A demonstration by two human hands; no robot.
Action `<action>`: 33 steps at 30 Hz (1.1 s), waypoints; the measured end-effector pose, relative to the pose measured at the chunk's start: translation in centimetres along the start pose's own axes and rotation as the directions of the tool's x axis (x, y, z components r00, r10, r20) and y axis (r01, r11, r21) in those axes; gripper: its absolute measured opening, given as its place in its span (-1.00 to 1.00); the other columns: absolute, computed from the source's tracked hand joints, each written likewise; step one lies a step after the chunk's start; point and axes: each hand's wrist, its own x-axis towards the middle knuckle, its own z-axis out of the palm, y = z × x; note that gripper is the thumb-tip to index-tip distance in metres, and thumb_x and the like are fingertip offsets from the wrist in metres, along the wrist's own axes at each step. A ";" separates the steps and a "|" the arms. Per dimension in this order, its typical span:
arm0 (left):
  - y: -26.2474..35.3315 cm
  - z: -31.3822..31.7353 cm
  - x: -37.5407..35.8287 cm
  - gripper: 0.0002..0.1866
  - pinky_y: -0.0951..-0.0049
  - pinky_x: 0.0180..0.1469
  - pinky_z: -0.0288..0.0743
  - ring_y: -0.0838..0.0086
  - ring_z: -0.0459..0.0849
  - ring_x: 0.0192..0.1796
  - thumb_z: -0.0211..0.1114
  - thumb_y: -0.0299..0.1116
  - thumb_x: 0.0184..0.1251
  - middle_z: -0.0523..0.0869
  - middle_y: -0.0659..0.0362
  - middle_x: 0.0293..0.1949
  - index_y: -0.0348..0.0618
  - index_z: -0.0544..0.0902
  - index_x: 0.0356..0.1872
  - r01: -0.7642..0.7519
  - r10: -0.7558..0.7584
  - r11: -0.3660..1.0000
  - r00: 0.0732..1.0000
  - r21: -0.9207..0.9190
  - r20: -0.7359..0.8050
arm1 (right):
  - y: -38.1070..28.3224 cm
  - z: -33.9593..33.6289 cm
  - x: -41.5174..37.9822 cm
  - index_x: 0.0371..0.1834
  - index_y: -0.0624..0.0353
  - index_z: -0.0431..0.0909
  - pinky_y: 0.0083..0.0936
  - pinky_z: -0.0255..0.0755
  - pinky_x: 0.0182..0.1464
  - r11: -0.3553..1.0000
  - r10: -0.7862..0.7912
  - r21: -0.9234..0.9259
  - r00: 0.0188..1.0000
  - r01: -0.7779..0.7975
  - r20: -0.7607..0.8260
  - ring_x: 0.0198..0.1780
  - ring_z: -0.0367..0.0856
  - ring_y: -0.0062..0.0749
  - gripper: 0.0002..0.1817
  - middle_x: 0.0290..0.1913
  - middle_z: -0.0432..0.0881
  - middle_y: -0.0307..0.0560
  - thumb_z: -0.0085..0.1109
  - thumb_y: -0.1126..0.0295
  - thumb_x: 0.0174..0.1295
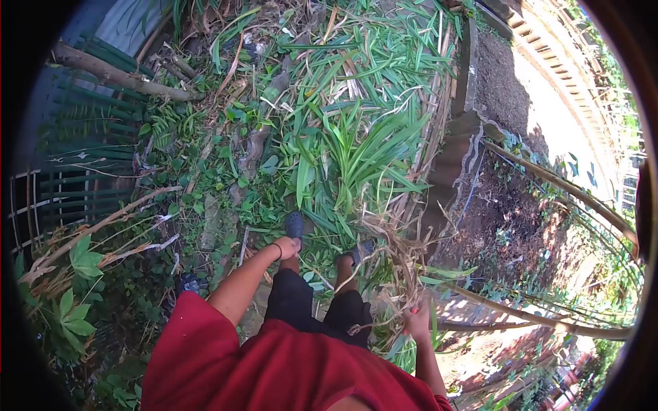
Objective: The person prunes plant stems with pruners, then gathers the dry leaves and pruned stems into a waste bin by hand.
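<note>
My left hand (288, 247), with a dark band at the wrist, hangs in front of my left leg, over the dark clog (294, 224). It looks bare, but its fingers are too small and foreshortened to read. At the lower right, my right hand (418, 323) is closed around a red handle (414, 310); the rest of that tool is hidden. A tangle of dry stalks and roots (401, 257) stands right beside this hand. Ahead of my feet grows a green clump of long strap-like leaves (353, 154).
Cut long leaves (384, 58) cover the ground ahead. A corrugated sheet edge (449, 175) and bamboo poles (562, 185) run along the right, by lower ground. On the left are a green slatted fence (89, 147), a thick branch (127, 79) and dry sticks (103, 233).
</note>
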 end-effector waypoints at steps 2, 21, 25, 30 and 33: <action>0.3 0.1 -1.3 -0.61 0.21 -0.05 0.54 0.15 0.72 -0.22 0.11 -0.05 0.37 0.76 -0.01 -0.32 -0.05 0.80 -0.39 0.038 -0.038 0.999 0.999 0.008 0.039 | -0.4 -0.4 -0.1 -0.29 0.13 0.17 -0.46 0.26 -0.86 0.997 0.029 0.072 1.000 -0.029 -0.007 -0.83 0.34 -0.43 -0.65 -0.54 0.36 -0.20 0.18 0.59 -0.01; -5.5 10.7 -14.0 -0.73 0.42 -0.16 0.54 0.47 0.69 -0.28 0.20 -0.24 0.40 0.75 0.18 -0.31 -0.22 0.73 -0.17 -0.100 -0.113 0.820 0.936 -0.563 -0.332 | -0.4 -9.0 -2.3 -0.28 0.14 0.18 -0.45 0.27 -0.87 0.977 -0.119 0.173 0.992 0.123 -0.032 -0.83 0.35 -0.41 -0.67 -0.52 0.36 -0.20 0.19 0.56 0.05; -8.1 13.6 -14.4 -0.71 0.39 -0.15 0.53 0.42 0.70 -0.27 0.17 -0.22 0.38 0.75 0.13 -0.33 -0.25 0.72 -0.22 -0.012 -0.187 0.812 0.942 -0.584 -0.280 | -3.1 -9.4 -0.7 -0.24 0.16 0.19 -0.44 0.28 -0.87 0.983 -0.099 0.155 0.994 0.104 -0.040 -0.82 0.33 -0.42 -0.66 -0.51 0.38 -0.18 0.21 0.53 0.07; -10.9 13.3 -12.1 -0.67 0.30 -0.09 0.52 0.27 0.72 -0.20 0.15 -0.16 0.32 0.76 0.04 -0.26 -0.21 0.72 -0.16 0.095 -0.176 0.879 0.975 -0.467 -0.132 | -0.2 -8.9 4.9 -0.27 0.18 0.26 -0.50 0.27 -0.81 0.963 -0.266 -0.009 0.946 0.269 -0.184 -0.78 0.34 -0.46 -0.73 -0.47 0.42 -0.15 0.17 0.54 0.05; -12.3 9.4 -9.0 -0.66 0.23 -0.03 0.52 0.15 0.72 -0.09 0.17 -0.14 0.28 0.76 -0.02 -0.19 -0.17 0.70 -0.13 -0.079 0.053 0.939 0.995 -0.334 -0.088 | -4.9 -7.8 2.4 -0.32 0.17 0.29 -0.54 0.34 -0.61 0.979 -0.193 0.021 0.951 0.204 -0.240 -0.62 0.39 -0.55 -0.76 -0.45 0.44 -0.18 0.18 0.54 0.03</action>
